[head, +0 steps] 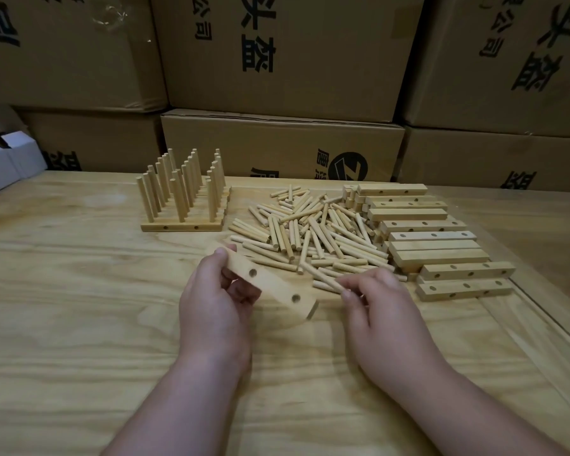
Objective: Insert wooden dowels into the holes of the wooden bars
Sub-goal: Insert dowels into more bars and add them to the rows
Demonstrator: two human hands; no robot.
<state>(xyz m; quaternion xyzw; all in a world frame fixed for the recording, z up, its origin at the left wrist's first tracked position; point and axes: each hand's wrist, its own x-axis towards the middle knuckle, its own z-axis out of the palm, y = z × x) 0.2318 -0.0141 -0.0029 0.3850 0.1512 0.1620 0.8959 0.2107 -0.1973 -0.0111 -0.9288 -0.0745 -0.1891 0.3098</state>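
Your left hand [216, 297] has a wooden bar [270, 284] off the table, thumb curled over its far end, fingers wrapped underneath, so it's a firm grip. Bar runs diagonally from your thumb down toward your right hand, w/ two holes showing on the upper face, both empty; a third can't be made out, the grip covers that end.

Your right hand [380, 311] is at the near edge of the loose dowel pile [313, 235], thumb & forefinger pinching one dowel [323, 278]. That dowel lies angled away from your fingertips, its far end among the other dowels; can't tell if it's lifted clear of the pile. Other fingers curled in loosely.

The bar's near end sits just beside your right fingertips, not touching the pinched dowel.

Beyond your right fingers & off to the right: the stack of unfilled bars [438, 238], holes visible on several. Beyond your left thumb, well apart: finished bars [181, 225] side by side w/ dowels standing upright in them.

All on a pale wood table [79, 324]. Cardboard boxes [283, 54] stacked behind, and a white box [4, 162] at far left edge.
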